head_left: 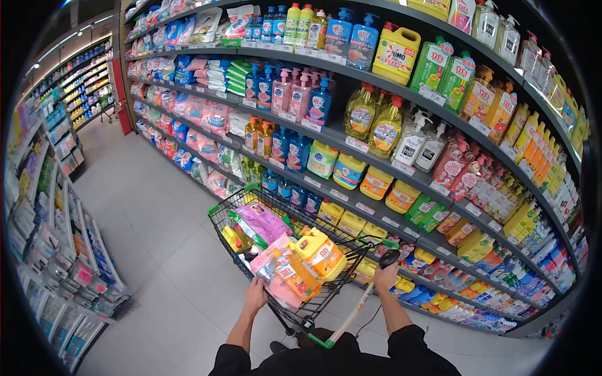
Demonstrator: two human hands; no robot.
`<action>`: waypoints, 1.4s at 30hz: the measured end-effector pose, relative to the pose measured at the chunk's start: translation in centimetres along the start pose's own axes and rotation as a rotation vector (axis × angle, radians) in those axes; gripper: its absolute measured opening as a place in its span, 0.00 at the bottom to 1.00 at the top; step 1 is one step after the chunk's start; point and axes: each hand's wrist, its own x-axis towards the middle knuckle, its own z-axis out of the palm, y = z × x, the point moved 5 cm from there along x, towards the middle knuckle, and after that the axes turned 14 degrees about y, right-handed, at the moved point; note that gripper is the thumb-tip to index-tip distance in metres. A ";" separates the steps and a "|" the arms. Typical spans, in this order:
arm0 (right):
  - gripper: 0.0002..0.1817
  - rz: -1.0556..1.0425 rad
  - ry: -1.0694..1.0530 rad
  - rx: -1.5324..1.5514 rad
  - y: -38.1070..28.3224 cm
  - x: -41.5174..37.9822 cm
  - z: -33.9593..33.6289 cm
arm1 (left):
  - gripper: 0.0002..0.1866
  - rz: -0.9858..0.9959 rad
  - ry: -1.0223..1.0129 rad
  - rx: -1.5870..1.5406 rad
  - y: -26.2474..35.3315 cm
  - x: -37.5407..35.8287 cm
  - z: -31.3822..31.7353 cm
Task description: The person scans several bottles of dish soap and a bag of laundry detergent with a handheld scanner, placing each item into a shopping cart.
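A black wire shopping cart [320, 306] with green corners stands before me, loaded with goods. Inside lie a purple package [262, 220], a yellow jug [321, 254], an orange pump bottle [297, 274] and a pink package [283, 294]. My left hand [254, 297] is closed on the cart's left rim, beside the pink package. Near the far end of the pale push handle [354, 312], my right hand [386, 277] is wrapped round a black round-headed object [389, 257]. What exactly this object is does not show. A thin dark cord hangs below that hand.
Tall shelves [351, 135] of bottles, jugs and bagged goods curve along the right, close to the cart. Lower racks [69, 263] line the left side. Grey floor tiles [157, 250] run between them. A red post [119, 94] stands at the far left.
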 end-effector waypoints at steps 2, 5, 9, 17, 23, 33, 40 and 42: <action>0.27 -0.007 0.010 0.002 -0.2 0.2 0.7 | 0.08 0.002 -0.009 -0.005 0.2 0.3 -0.2; 0.27 -0.004 0.006 0.021 -0.3 0.3 1.0 | 0.08 0.007 -0.018 0.009 1.2 -0.3 -1.3; 0.27 0.002 -0.013 0.056 -1.5 0.6 2.0 | 0.08 0.056 0.000 0.023 1.0 1.4 -1.2; 0.26 0.048 -0.010 0.111 -2.3 0.3 3.0 | 0.12 -0.018 -0.129 0.137 0.9 1.5 -2.0; 0.26 0.041 0.074 0.121 -2.9 -0.5 2.8 | 0.14 0.026 -0.129 0.143 0.2 1.5 -2.3; 0.24 0.098 0.066 0.215 -3.9 -1.0 3.1 | 0.15 -0.016 -0.075 0.146 -0.9 1.3 -2.4; 0.22 0.099 0.074 0.353 -4.5 -0.7 5.1 | 0.14 0.094 0.035 0.141 -0.9 2.3 -2.6; 0.22 0.112 0.084 0.373 -5.3 -0.7 5.0 | 0.15 0.100 0.039 0.144 -1.5 2.9 -2.0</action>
